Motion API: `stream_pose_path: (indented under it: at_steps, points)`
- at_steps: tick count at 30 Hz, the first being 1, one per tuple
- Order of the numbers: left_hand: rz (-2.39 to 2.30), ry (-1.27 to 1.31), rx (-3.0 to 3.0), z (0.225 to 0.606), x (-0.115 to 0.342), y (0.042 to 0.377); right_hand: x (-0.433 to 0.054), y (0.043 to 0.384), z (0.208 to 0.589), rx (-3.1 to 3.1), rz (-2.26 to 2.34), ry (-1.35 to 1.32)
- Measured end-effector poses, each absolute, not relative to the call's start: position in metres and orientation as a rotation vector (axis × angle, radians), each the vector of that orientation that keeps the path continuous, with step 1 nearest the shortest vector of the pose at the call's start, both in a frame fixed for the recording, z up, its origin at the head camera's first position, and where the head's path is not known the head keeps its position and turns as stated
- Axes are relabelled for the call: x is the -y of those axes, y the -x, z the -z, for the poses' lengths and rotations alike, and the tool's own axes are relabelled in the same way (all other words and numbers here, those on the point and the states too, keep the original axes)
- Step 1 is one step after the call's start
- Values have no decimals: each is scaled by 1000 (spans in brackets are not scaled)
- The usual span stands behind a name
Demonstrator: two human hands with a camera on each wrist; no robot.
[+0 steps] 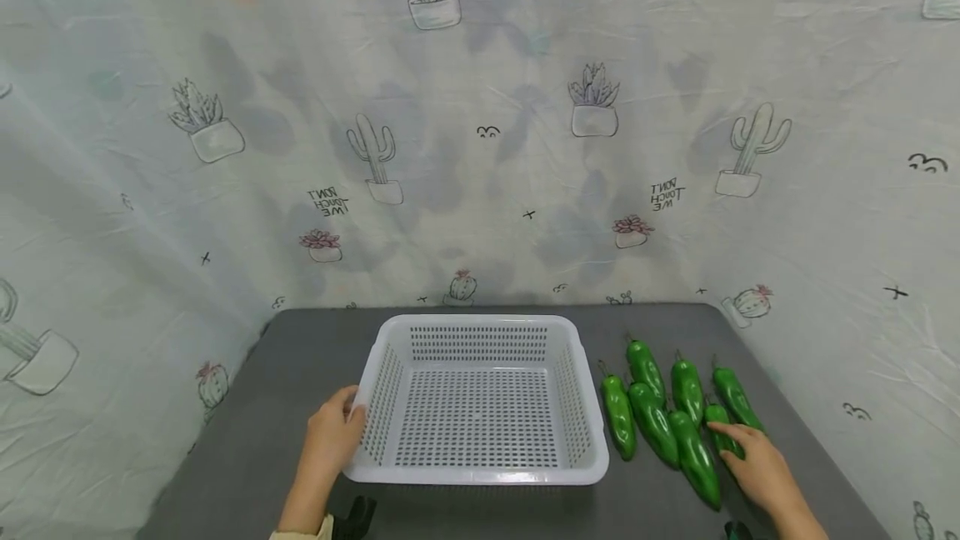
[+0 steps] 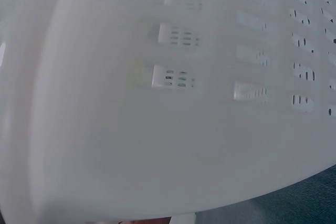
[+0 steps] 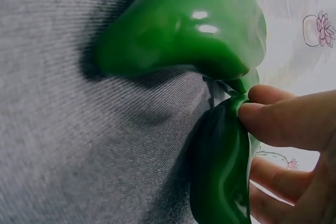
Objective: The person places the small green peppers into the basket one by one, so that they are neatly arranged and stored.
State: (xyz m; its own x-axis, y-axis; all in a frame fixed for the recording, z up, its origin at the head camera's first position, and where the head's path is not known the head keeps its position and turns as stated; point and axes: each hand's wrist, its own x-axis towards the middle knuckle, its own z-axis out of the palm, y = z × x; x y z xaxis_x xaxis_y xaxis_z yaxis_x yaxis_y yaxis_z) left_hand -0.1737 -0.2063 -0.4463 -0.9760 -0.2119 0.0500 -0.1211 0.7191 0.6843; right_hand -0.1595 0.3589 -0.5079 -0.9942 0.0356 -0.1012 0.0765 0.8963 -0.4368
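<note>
A white plastic basket [image 1: 476,474] with slotted walls and floor stands on the table. My left hand [image 1: 335,432] grips its left rim. In the left wrist view, the basket's wall [image 2: 131,150] fills nearly everything and the hand is hidden. Several glossy green peppers lie to the right of the basket. Over one small green pepper [image 3: 220,166] is my right hand [image 1: 757,465], its thumb and fingertips [image 3: 254,119] at the pepper's stem end and side. A larger green pepper [image 3: 184,30] lies just beyond in the right wrist view.
The dark grey table [image 1: 300,357] has its back edge against a cactus-print cloth [image 1: 480,190], which hangs behind and on both sides. One long green pepper [image 1: 618,417] lies close beside the basket's right wall; another pepper [image 1: 737,397] sits farthest right.
</note>
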Motion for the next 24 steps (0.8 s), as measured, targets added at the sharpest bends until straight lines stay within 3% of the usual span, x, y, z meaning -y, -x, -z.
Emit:
stream_pose_path:
  at_steps: [24]
  points:
    - [1141, -320, 2806, 444, 208, 176, -366, 169, 516, -2962, 737, -34]
